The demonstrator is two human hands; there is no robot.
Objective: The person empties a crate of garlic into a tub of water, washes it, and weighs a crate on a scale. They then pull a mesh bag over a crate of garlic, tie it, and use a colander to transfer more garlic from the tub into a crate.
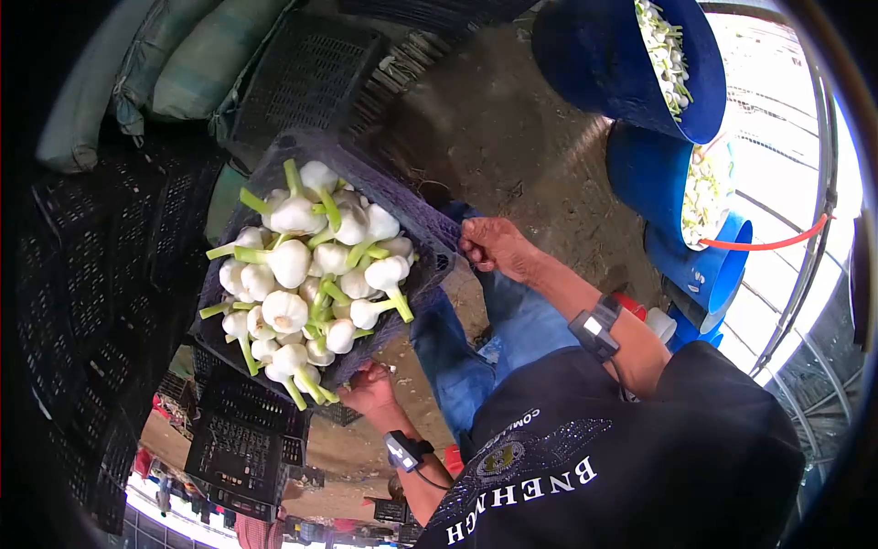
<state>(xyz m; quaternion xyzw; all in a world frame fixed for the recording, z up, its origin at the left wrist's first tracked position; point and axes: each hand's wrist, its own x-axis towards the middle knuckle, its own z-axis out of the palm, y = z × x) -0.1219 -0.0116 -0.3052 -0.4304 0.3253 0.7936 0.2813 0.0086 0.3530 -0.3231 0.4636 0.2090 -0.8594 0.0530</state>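
Observation:
A dark plastic crate (439, 267), heaped with white garlic bulbs (285, 313) with short green stems, is in front of my body. My right hand (494, 245) is closed on the crate's near upper corner, fingers curled over the rim. Lower down, my left hand (369, 389) grips the crate's near lower corner; some of its fingers are hidden by the crate. Dark bands with small devices are strapped on both wrists.
Stacked black crates (82, 293) stand at the left, and another black crate (306, 82) lies beyond mine. Full sacks (215, 59) rest at the upper left. Blue barrels (585, 64) holding garlic pieces line the right side. A person's checked clothing (259, 531) shows at the bottom.

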